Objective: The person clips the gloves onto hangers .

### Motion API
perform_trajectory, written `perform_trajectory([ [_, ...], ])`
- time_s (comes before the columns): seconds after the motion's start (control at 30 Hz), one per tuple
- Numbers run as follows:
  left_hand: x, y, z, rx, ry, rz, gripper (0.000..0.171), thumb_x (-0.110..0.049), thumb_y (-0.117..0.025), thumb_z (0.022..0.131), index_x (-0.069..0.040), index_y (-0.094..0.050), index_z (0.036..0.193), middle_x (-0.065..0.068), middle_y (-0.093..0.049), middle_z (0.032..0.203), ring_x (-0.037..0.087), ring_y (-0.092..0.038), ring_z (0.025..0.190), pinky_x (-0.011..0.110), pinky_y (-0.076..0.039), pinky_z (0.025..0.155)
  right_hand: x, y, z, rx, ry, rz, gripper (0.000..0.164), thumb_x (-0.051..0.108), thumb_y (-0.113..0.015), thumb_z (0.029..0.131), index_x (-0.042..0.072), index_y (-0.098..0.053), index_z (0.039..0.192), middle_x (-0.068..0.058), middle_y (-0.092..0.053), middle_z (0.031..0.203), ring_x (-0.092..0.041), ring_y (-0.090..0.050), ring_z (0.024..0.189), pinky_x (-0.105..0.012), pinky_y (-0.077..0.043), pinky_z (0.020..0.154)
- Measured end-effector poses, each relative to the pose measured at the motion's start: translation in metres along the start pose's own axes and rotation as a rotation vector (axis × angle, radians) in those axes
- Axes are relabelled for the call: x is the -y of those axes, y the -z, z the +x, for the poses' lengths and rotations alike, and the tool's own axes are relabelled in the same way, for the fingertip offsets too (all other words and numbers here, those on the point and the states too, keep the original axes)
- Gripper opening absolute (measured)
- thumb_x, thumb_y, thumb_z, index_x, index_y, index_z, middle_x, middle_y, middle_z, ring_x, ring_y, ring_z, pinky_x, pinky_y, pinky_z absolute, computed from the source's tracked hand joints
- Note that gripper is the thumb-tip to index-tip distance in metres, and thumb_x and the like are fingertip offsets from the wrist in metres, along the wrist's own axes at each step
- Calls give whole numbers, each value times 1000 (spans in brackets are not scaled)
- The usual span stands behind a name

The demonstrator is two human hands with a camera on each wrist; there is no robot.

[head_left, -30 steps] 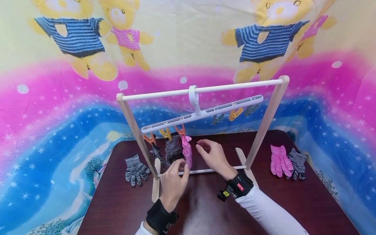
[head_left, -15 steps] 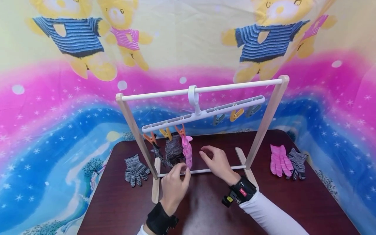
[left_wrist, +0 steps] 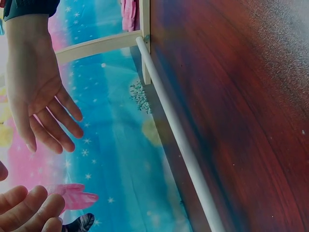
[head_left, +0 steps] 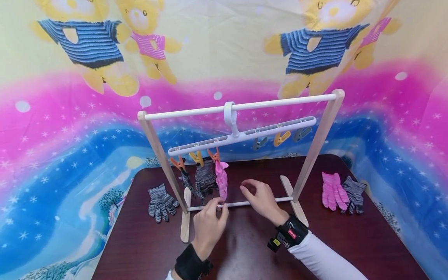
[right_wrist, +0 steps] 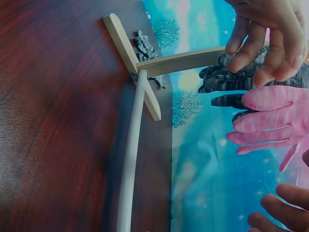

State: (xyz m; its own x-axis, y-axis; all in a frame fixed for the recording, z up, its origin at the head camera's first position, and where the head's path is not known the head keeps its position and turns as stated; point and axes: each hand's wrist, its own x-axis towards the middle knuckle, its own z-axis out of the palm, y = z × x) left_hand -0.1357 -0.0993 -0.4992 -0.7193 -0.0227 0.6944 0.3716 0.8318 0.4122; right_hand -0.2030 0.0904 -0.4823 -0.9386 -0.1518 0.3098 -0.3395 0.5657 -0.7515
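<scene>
My left hand (head_left: 208, 225) hovers just below the fingertips of a hanging pink glove (head_left: 221, 179); the right wrist view shows that hand (right_wrist: 270, 38) with loosely bent fingers, holding nothing. To the right of this glove my right hand (head_left: 262, 200) is in the air, its fingers relaxed and apart from it. An orange clip (head_left: 213, 154) holds the pink glove to a white hanger (head_left: 241, 136). Left of it hang a dark grey glove (head_left: 205, 177) under a yellow clip (head_left: 196, 158) and another dark glove (head_left: 186, 181) under an orange clip (head_left: 177, 163).
The hanger hooks over the white top rod (head_left: 280, 103) of a wooden rack (head_left: 316, 147) and tilts down leftward. Grey and yellow clips (head_left: 282, 138) hang at its right. On the table (head_left: 252, 249) lie a grey glove (head_left: 161, 204), a pink glove (head_left: 334, 192) and another grey glove (head_left: 355, 194).
My right hand has drawn slightly right and down, away from the hanging pink glove. The left hand has sunk a little below its fingertips. The gloves stay clipped.
</scene>
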Motion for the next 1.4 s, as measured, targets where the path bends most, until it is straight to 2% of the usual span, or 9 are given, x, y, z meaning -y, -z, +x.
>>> perform_trajectory([
  [0.27, 1, -3, -6, 16, -17, -13, 10, -20, -74, 86, -17, -71, 96, -7, -73, 83, 5, -69, 69, 22, -47, 51, -5, -1, -8, 14, -17, -41, 25, 26, -70, 94, 10, -74, 113, -5, -77, 109, -19, -71, 98, -42, -56, 84],
  [0.47, 2, -6, -11, 8, -41, -8, 9, -19, -74, 85, -16, -70, 93, -9, -71, 80, 3, -68, 69, 24, -48, 53, -10, -2, -13, 18, -25, -44, 26, 26, -70, 94, 9, -74, 114, -6, -77, 110, -22, -72, 105, -45, -56, 89],
  [0.6, 3, -7, -13, 16, -47, -3, 10, -19, -75, 84, -17, -70, 93, -11, -70, 79, 1, -67, 68, 23, -48, 53, -13, -2, -16, 26, -38, -42, 27, 26, -70, 95, 8, -74, 115, -7, -77, 111, -24, -72, 104, -46, -56, 88],
  [0.8, 2, -9, -17, 56, -51, -4, 11, -20, -75, 85, -17, -71, 96, -10, -72, 82, 1, -67, 69, 23, -48, 53, -17, -1, -20, 29, -37, -47, 28, 26, -70, 95, 7, -74, 115, -9, -76, 112, -26, -72, 106, -48, -57, 89],
  [1.1, 0, -14, -23, 111, -90, -9, 14, -21, -75, 86, -18, -72, 99, -8, -72, 85, 3, -67, 69, 23, -48, 53, -28, 0, -26, 28, -27, -98, 27, 27, -70, 95, 8, -74, 115, -6, -77, 111, -21, -72, 105, -44, -57, 88],
  [1.4, -5, -17, -26, 225, -90, -9, 23, -25, -73, 89, -17, -71, 110, -3, -76, 106, 12, -75, 86, 31, -57, 65, -38, 7, -32, 27, -34, -104, 26, 26, -69, 96, 9, -74, 115, -4, -76, 110, -18, -72, 101, -41, -57, 85],
])
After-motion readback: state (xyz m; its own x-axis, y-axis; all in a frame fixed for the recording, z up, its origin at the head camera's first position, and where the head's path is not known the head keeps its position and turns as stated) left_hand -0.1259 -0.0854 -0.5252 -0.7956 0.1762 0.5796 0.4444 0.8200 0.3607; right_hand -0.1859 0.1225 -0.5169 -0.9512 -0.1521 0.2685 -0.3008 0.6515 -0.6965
